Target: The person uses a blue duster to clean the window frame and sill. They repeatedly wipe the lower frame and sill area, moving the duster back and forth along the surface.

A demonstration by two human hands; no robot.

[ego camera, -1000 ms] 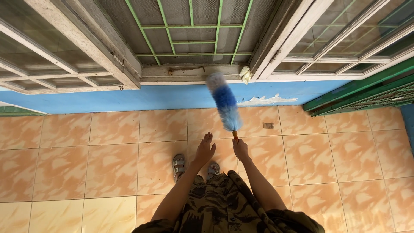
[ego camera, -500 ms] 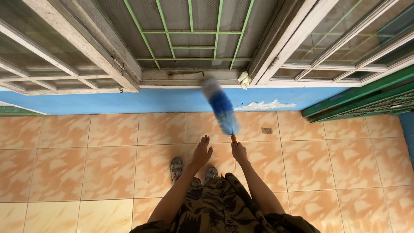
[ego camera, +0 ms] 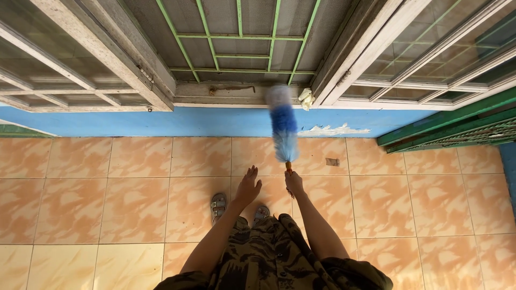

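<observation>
1. Compared with a second ago, the duster (ego camera: 282, 126) has swung a bit to the right, and its fluffy blue-and-white head now stands nearly straight up from the hand instead of leaning left. Its pale tip is blurred, right over the window sill (ego camera: 231, 96) near the crumpled whitish rag (ego camera: 306, 98).
2. So I'd say the sweeping along the sill is in full swing, moving toward that rag end.
3. Right hand (ego camera: 294, 183): fingers clenched round the orange handle, just below where the fluff begins. Solid grip as far as I can see.
4. Left hand (ego camera: 248, 188): fingers spread loose, holding nothing, touching nothing, hovering above the tiled floor (ego camera: 107, 188) beside the right hand.
5. Both sandals (ego camera: 218, 206) sit on the peach tiles, a little back from the blue wall strip (ego camera: 161, 122) under the green-barred mesh window (ego camera: 242, 37).
</observation>
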